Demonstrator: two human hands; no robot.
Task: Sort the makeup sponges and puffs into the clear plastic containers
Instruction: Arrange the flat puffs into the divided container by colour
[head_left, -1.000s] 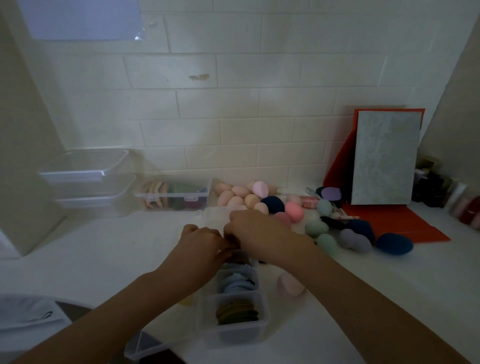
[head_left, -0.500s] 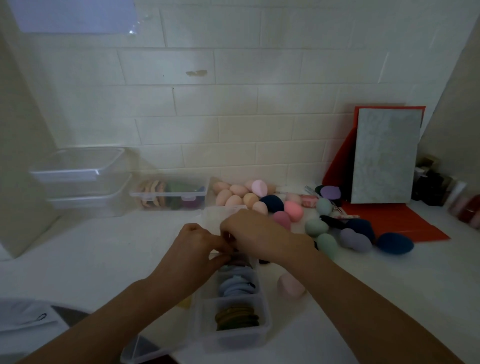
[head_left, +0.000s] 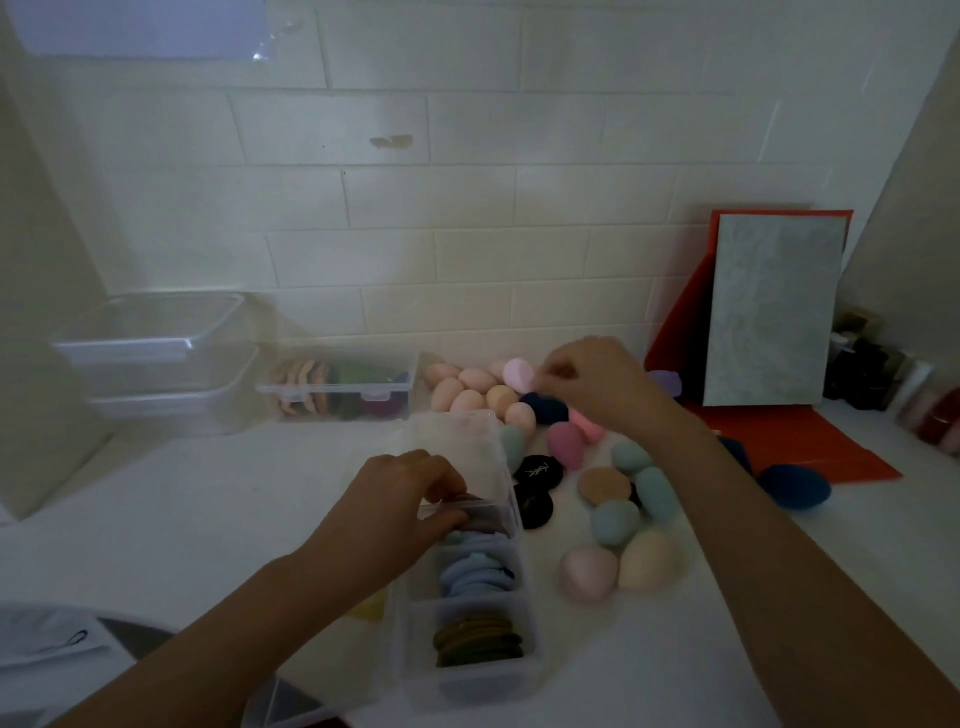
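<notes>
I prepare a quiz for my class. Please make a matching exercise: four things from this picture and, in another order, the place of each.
1 olive puffs
2 light blue puffs
3 black puffs
4 stacked tubs

A counter, right of the divided container
B nearest compartment
C far left
D middle compartment

Pairs: 1-B, 2-D, 3-A, 4-C

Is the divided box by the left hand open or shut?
Open: the box has its lid raised at the far end; blue puffs lie uncovered.

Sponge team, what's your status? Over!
Left hand grips the divided box. Right hand at the pink sponge, grip unclear. Nothing in the way.
</notes>
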